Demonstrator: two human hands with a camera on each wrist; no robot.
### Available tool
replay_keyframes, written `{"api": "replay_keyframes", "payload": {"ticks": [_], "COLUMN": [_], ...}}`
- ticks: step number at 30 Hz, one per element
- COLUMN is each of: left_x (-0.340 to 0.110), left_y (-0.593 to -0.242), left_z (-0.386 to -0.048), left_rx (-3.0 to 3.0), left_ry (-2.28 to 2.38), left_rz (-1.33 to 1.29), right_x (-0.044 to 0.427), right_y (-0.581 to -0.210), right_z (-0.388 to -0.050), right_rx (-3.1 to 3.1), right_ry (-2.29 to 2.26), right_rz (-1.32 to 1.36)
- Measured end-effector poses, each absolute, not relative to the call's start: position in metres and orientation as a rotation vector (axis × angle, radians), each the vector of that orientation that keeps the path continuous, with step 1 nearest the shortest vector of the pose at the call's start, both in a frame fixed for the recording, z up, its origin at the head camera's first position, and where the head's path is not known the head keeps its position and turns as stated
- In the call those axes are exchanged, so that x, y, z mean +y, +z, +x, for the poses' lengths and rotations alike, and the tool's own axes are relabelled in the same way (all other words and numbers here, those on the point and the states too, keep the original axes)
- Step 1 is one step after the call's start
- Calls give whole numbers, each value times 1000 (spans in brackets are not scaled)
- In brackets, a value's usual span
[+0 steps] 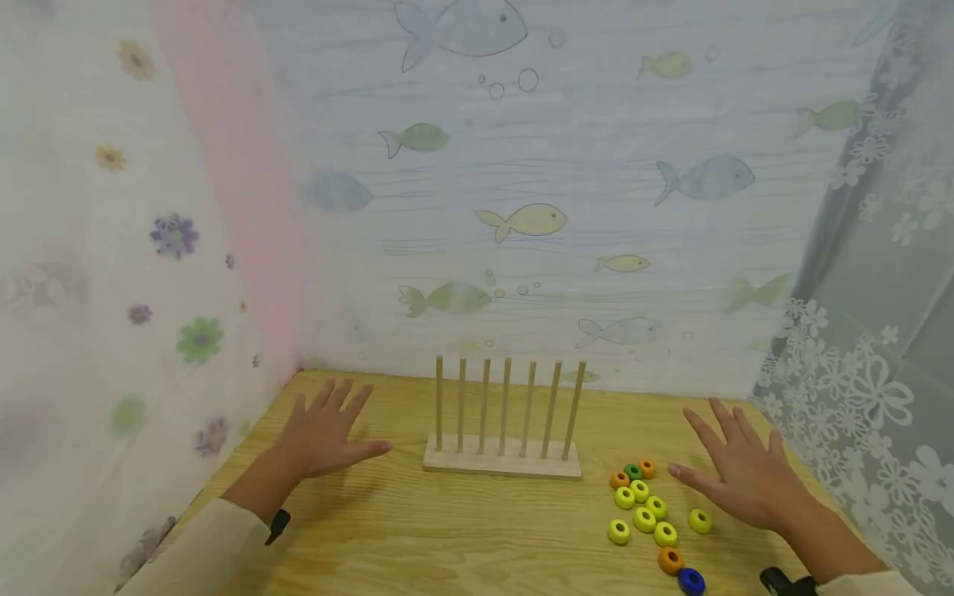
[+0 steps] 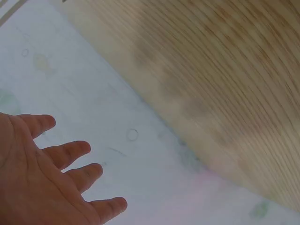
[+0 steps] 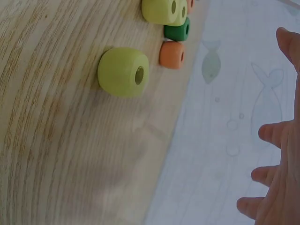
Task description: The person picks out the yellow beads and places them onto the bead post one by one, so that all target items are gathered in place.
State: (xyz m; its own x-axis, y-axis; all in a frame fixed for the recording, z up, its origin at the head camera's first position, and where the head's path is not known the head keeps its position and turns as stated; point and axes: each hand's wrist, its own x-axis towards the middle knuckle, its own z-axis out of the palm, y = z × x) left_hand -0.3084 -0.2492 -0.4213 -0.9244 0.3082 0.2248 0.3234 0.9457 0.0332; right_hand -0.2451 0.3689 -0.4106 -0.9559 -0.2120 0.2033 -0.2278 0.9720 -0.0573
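Note:
A pale wooden base (image 1: 501, 460) with several upright pegs (image 1: 507, 406) stands on the table between my hands. My left hand (image 1: 320, 439) is spread with fingers apart, left of the base; its fingers show bare in the left wrist view (image 2: 51, 173). My right hand (image 1: 745, 476) is likewise spread, holding nothing, just right of the beads. Yellow beads (image 1: 644, 520), orange beads (image 1: 671, 560), a green bead (image 1: 633, 472) and a blue bead (image 1: 691, 581) lie loose on the table. One yellow bead (image 3: 123, 72) sits apart from the others in the right wrist view.
The wooden table (image 1: 462, 538) reaches back to a curtain (image 1: 522, 165) printed with fish. A flowered curtain (image 1: 171, 290) hangs along the left side, and a sheet with white flowers (image 1: 879, 397) hangs on the right.

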Motion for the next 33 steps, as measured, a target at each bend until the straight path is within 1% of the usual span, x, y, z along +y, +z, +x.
{"api": "replay_keyframes", "payload": {"ticks": [7,13,21,26,33], "left_x": [-235,-225,-214,-206,-182], "left_y": [-423,-418,-422,-429,-441], "left_z": [-312,-314,-312,-317,-324], "left_rx": [-2865,-2822,-2871,-2847,-2858], "left_ry": [-159,-226,-602,-844,-1158], "left_rz": [-542,-571,-531,-519,-484], "right_x": [374,375,376,375,374], "right_y": [-415,-417,-418,-421,-425], "right_z": [-244,-240,-239,-239,-235], "right_rx": [-2907,-2891,-2905,-2935,-2939], "right_ry": [147,211,280,418,557], "right_rz": [327,330,335,337,308]}}
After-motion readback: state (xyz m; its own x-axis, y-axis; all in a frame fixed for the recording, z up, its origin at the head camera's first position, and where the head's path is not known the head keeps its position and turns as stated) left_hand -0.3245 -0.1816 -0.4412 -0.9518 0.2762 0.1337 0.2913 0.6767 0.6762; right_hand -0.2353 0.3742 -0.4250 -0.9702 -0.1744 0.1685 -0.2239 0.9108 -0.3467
